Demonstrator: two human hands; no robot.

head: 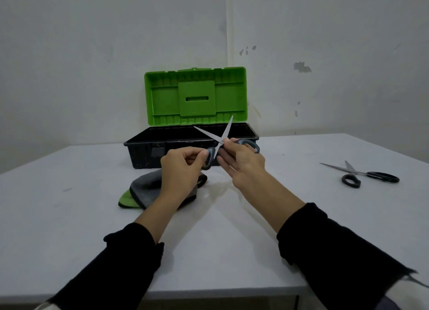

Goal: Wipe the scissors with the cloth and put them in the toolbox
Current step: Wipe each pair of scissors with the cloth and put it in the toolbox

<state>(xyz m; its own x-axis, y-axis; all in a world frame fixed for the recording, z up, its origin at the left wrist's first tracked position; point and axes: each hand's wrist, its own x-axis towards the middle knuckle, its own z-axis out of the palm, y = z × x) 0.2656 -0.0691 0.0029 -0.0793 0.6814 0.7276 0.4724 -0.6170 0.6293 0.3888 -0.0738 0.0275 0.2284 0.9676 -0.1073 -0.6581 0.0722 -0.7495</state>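
The pair of scissors with thin, pale steel blades and grey-blue plastic loop handles (221, 139) is held up in the air in front of the toolbox, above the table. Its blades are spread wide in an X, points up and away, crossing at the pivot just above the fingers. The left hand (183, 170) curls its fingers and thumb round the lower-left loop handle, pinching it firmly. The right hand (241, 163) grips the other loop (thumb and forefinger near the pivot), while its remaining fingers stretch out straight below.

Under the left wrist lies the crumpled grey cloth with a bright green edge (144, 189), soft and fuzzy in texture, resting on the table and partly hidden by the hand.

Behind the scissors stands the plastic toolbox with a black rectangular tray and a bright green ribbed lid (195, 96); the lid stands upright, open, against the wall. What lies inside the tray cannot be made out.

Well to the right, a second pair of scissors with steel blades and glossy black handles (362, 175) lies flat, slightly open, on the smooth white table (69, 193). Both forearms wear black sleeves (343, 258).
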